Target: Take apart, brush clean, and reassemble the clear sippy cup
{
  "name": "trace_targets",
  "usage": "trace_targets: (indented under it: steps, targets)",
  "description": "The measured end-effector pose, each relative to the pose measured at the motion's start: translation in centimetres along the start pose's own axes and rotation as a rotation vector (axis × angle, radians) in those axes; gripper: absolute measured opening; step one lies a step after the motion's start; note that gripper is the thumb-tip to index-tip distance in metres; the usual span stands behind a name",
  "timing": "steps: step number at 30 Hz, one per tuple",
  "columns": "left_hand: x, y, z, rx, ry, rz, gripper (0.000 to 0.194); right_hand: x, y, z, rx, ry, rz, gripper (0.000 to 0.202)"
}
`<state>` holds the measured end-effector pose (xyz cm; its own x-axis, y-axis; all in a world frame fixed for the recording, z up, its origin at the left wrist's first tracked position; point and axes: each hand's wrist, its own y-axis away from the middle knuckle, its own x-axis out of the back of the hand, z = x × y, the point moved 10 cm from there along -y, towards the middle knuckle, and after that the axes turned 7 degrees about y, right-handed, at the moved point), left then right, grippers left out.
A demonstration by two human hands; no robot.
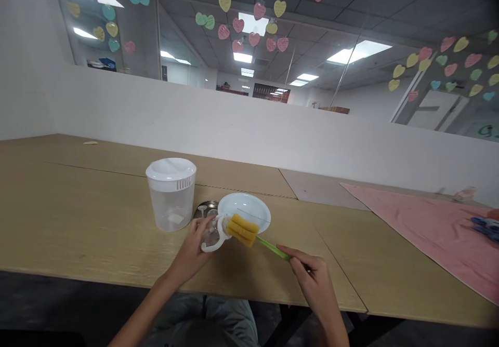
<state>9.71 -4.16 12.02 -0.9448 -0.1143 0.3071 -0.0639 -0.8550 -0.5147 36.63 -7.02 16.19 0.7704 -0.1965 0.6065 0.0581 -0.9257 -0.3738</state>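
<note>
My left hand point(192, 249) is wrapped round a clear baby bottle point(211, 236) with a white handle, tilted with its mouth to the right. Between the fingers of my right hand point(315, 278) is the thin green handle of a sponge bottle brush point(242, 230). Its yellow sponge head is at the bottle's mouth; whether any of it is inside, I cannot tell. Just behind the sponge stands a white bowl point(249, 200). A round metal dish point(199, 213) with small clear and white parts lies to the left of the bowl, partly hidden by the bottle.
A translucent lidded bucket point(168, 207) stands left of the dish. To the right, a pink cloth point(424, 222) covers part of the wooden table point(89, 222), with a dark blue object point(485, 227) at its edge. A white wall point(241, 129) bounds the table's back.
</note>
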Motion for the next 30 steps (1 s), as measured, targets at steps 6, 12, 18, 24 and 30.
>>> trace_targets:
  steps: [6, 12, 18, 24, 30]
  targets:
    - [1.5, -1.1, 1.7, -0.11, -0.129, 0.009, 0.04, -1.9, -0.3, -0.2, -0.012, 0.099, -0.107, 0.037]
    - [-1.2, -1.1, 3.2, -0.17, -0.249, -0.059, 0.053, -3.3, -0.6, -1.9, 0.064, 0.204, -0.061, 0.036]
    - [-1.2, -1.8, 3.4, -0.11, -0.279, 0.042, 0.06, -6.1, -0.5, -3.9, 0.162, 0.119, 0.032, 0.038]
    - [-2.0, -1.3, 2.1, -0.053, -0.201, -0.063, 0.061, -4.9, -0.4, -4.3, 0.211, 0.157, 0.128, 0.034]
    - [-5.0, 0.5, 2.1, 0.071, 0.045, -0.319, 0.053, -1.3, -0.1, -3.3, 0.183, -0.044, 0.326, 0.023]
